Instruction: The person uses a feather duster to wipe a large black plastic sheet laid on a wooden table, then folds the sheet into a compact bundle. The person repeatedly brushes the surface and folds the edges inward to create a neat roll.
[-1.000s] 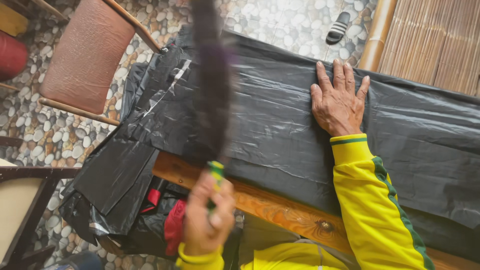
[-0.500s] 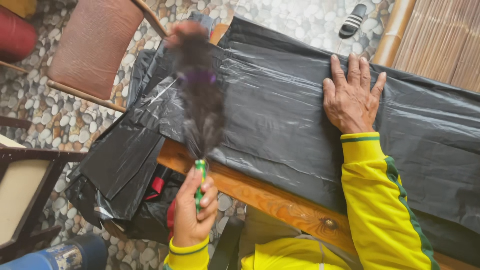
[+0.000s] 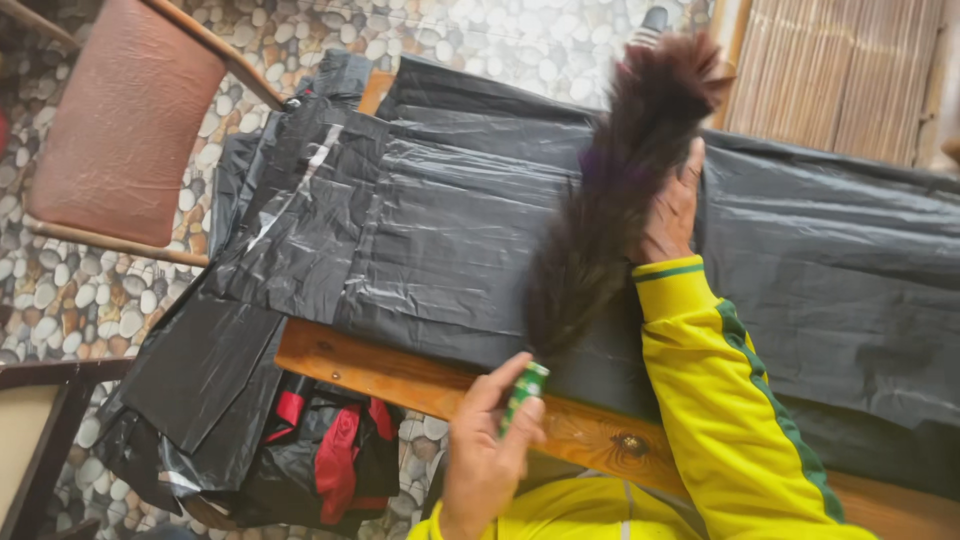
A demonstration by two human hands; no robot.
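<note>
The person's left hand [image 3: 490,450] is closed around the green handle of a dark brown feather duster [image 3: 610,200], thumb and fingers wrapped on the grip low in the view, just over the bare wooden edge of the table [image 3: 400,375]. From that grip the duster's long axis runs up and to the right, away from the person: the handle end sits nearest the body, and the bushy feather end points toward the far side of the table, near the bamboo-slat screen [image 3: 840,80]. The feathers are blurred, so their finer shape cannot be made out.

The right hand [image 3: 672,205], coming out of a yellow sleeve with a green stripe, lies on the crinkled black plastic sheeting [image 3: 420,230] that covers the tabletop; the duster crosses in front of it and hides most of the fingers, so I cannot tell how far they are spread. The sheeting drapes off the table's left end toward a pebble-patterned floor [image 3: 480,40]. A wooden chair with a reddish-brown padded seat [image 3: 120,120] stands beside that end, and a black and red bundle [image 3: 330,460] lies under the table edge.
</note>
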